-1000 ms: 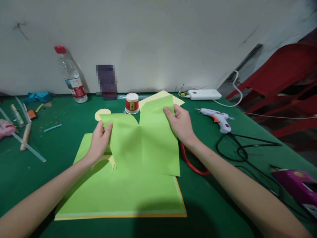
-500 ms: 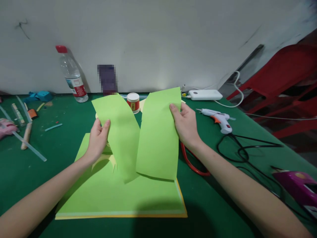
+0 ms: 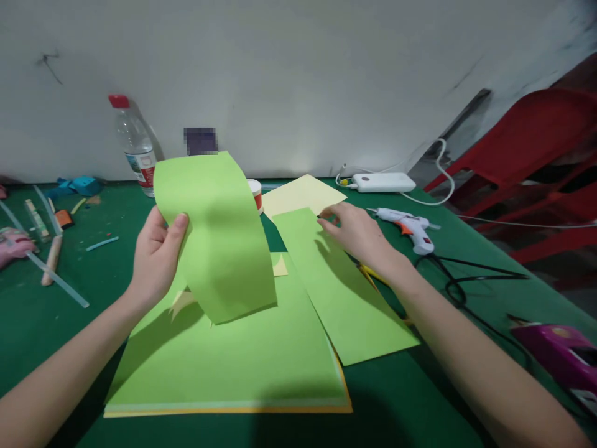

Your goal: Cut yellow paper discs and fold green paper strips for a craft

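My left hand (image 3: 156, 258) pinches the left edge of a curved strip of light green paper (image 3: 217, 236) and holds it upright above a stack of green and yellow paper sheets (image 3: 224, 367). A second green strip (image 3: 342, 292) lies flat on the green table, overlapping the stack's right edge. My right hand (image 3: 357, 233) rests at this strip's far corner with fingers bent, touching its edge. A pale yellow sheet (image 3: 301, 194) lies behind the strips.
A water bottle (image 3: 135, 149), a small red and white cup (image 3: 255, 193) and a white power bank (image 3: 383, 182) stand by the wall. A glue gun (image 3: 410, 227) with black cable lies right, a purple tool (image 3: 559, 351) near right. Glue sticks (image 3: 46, 261) lie left. Red chairs (image 3: 536, 155) stand beyond.
The sheet has come apart into two strips. My left hand lifted its strip up and left. My right hand laid its strip down flat on the table to the right.
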Available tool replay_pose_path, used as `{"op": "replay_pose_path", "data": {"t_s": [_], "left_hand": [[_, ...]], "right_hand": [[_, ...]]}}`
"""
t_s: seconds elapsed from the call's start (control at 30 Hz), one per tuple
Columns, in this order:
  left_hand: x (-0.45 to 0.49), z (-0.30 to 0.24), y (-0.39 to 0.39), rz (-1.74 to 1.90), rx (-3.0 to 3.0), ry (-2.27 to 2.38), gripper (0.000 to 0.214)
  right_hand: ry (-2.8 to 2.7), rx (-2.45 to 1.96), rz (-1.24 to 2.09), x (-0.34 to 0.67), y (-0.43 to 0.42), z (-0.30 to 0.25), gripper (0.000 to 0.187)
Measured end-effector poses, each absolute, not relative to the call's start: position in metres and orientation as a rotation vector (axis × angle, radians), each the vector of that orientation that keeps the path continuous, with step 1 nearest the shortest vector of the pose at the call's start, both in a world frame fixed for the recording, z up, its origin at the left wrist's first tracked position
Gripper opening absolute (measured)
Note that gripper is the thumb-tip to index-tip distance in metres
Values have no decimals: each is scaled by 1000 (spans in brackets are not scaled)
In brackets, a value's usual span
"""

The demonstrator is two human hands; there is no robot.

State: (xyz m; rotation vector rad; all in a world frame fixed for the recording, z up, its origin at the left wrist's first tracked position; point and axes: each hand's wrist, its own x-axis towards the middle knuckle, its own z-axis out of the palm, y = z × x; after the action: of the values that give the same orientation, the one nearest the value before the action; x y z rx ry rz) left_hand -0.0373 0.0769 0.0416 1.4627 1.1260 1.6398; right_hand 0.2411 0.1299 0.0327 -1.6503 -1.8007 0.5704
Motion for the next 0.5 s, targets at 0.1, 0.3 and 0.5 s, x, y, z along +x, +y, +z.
{"op": "replay_pose_path", "data": {"t_s": [0.1, 0.3, 0.5], "left_hand": [[-33, 45, 71, 1646, 1517, 1142, 22], [-21, 42, 62, 1513, 1620, 1211, 31], [-18, 41, 58, 1322, 1457, 1214, 31]], "right_hand": [[-1971, -1401, 770, 219, 102, 55, 19], [-1841, -1056, 1108, 194, 64, 67, 13], [-1770, -1149, 1223, 192, 66, 67, 18]]}}
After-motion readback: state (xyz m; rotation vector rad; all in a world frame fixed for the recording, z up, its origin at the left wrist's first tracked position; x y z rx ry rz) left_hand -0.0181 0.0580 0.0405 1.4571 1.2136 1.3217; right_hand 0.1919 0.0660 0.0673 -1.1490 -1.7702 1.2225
